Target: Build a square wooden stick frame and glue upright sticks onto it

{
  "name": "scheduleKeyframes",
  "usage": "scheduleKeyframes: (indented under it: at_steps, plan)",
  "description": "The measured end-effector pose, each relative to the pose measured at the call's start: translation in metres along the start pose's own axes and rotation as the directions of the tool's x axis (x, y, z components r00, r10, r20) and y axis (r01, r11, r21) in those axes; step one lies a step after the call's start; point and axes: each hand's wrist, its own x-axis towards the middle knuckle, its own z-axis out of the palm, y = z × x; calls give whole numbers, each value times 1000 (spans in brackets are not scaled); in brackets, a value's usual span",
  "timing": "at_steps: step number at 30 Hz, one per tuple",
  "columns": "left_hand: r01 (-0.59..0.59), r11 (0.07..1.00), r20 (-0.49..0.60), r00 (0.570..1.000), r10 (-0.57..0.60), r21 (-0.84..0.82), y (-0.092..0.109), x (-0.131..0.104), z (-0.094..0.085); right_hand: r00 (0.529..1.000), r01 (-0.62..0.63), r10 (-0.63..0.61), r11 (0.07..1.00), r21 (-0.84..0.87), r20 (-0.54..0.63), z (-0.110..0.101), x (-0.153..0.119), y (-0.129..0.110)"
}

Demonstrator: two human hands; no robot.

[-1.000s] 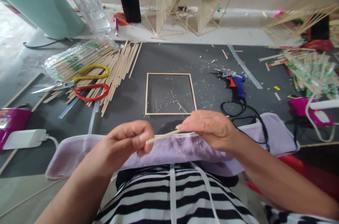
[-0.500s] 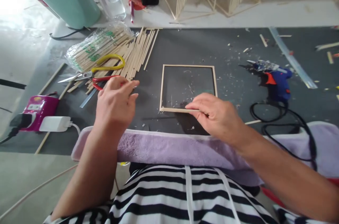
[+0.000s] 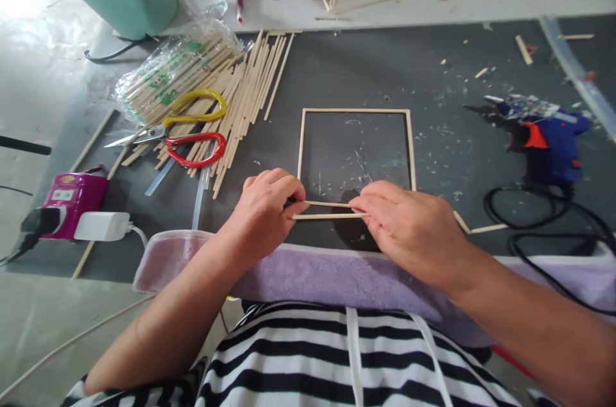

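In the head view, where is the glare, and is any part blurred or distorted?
Head view: strong glare washes out the floor at upper left; the glue gun at right looks slightly blurred; wide-angle distortion bends the edges; both hands and the stick are sharp.

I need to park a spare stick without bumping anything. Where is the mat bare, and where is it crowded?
Bare mat lies beyond the square frame, and some between the frame and the glue gun, though littered with chips. Crowded: the stick pile and scissors to the left, the cord to the right, both hands at the frame's near edge.
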Motion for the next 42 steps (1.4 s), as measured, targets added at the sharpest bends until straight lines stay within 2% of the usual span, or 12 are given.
scheduleKeyframes:
  at_steps: [4, 12, 16, 21, 24, 26, 28, 31, 33, 38, 40, 42]
  plan:
    - [61, 998, 9, 998, -61, -18, 4, 2, -1, 1000, 2, -2, 1000, -2, 3, 1, -1, 1]
    - [28, 996, -58, 998, -33, -88, -6, 0, -7, 1000, -10, 10, 1000, -7, 17, 2, -2, 1]
    - [-30, 998, -31, 999, 28, -60, -8, 1, -5, 1000, 3, -3, 1000, -12, 0, 2, -1, 2]
    - [-29, 998, -25, 999, 28, -58, -9, 4, -2, 1000, -1, 1, 1000, -6, -3, 2, -1, -2]
    - [-48, 996, -10, 999, 48, -75, -14, 5, -4, 999, -44, 42, 994, 97, 18, 3, 2, 2]
    - [-61, 993, -2, 998, 61, -100, -18, 6, -5, 990, -137, 142, 961, 241, -5, 2, 6, 14]
    - [-76, 990, -22, 997, 74, -119, -21, 6, -5, 948, -268, 310, 899, 345, -73, 0, 12, 34]
    - [-136, 986, -56, 990, 131, -96, -24, 7, -5, 802, -499, 578, 788, 361, -154, -4, 19, 69]
    - [-175, 982, -60, 983, 171, -67, -25, 8, -5, 730, -586, 666, 725, 363, -152, -5, 22, 87]
    - [-184, 981, -36, 983, 182, -67, -26, 11, -4, 683, -646, 720, 672, 362, -118, -2, 25, 101]
    - [-139, 986, -59, 989, 134, -95, -21, 6, -8, 671, -660, 734, 654, 370, -101, -1, 26, 100]
    - [-74, 992, -134, 989, 61, -101, -9, -2, -17, 661, -662, 743, 643, 385, -104, -1, 25, 97]
